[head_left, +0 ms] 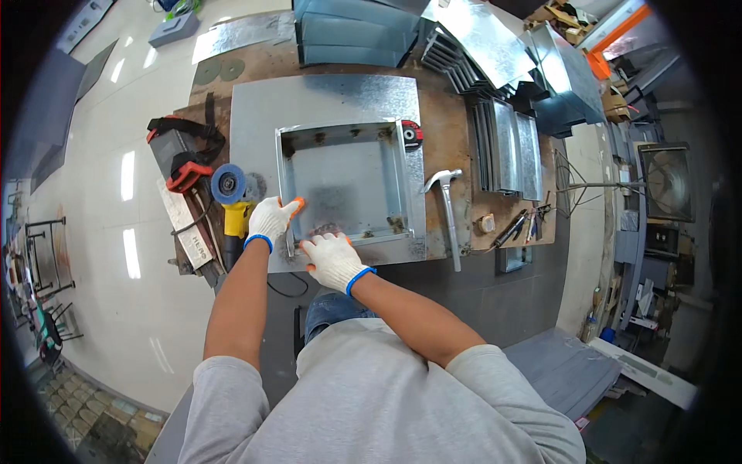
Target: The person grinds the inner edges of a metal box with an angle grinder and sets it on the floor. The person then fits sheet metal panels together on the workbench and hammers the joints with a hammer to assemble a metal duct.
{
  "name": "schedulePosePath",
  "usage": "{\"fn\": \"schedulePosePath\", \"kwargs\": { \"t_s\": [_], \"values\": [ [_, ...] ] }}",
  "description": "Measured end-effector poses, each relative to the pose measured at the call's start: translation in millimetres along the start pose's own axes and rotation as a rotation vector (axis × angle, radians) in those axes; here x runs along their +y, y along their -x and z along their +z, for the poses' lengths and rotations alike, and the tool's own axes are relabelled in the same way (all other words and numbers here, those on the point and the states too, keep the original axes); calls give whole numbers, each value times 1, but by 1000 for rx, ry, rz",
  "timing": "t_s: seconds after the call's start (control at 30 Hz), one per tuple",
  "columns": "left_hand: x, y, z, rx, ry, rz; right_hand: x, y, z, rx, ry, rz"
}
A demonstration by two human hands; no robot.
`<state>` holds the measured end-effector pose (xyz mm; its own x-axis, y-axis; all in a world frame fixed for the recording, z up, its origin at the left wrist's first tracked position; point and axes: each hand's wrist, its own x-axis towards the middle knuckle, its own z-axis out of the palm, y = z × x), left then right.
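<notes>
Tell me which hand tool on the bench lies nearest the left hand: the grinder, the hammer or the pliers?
The angle grinder, yellow-bodied with a blue disc, lies right beside the left hand. The hammer and pliers lie right of the metal tray.

Sheet-metal workshop. Rusty steel workbench (456, 147) bearing a galvanised sheet tray (344, 182); claw hammer (447, 209) just right of the tray, angle grinder (232, 197) just left of it, folded galvanised panels (506, 147) stacked farther right, cutting discs (219, 70) at the bench's far left corner.
</notes>
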<state>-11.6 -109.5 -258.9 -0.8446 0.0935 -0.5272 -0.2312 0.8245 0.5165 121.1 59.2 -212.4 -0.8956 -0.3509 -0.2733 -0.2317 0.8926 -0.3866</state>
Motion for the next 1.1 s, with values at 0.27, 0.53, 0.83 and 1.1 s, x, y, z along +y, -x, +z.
{"fn": "schedulePosePath", "kwargs": {
  "t_s": [0.27,0.53,0.83,1.1],
  "values": [
    [-38,31,17,53,891,-103,61,26,-2,37,159,192],
    [-91,157,66,344,1367,-135,52,64,-221,85,-141,-20],
    [-120,175,134,-5,1361,-135,127,324,-286,667,-1384,381],
    [-46,143,140,-165,1035,45,113,553,-187,1407,-888,1094]
  ]
}}
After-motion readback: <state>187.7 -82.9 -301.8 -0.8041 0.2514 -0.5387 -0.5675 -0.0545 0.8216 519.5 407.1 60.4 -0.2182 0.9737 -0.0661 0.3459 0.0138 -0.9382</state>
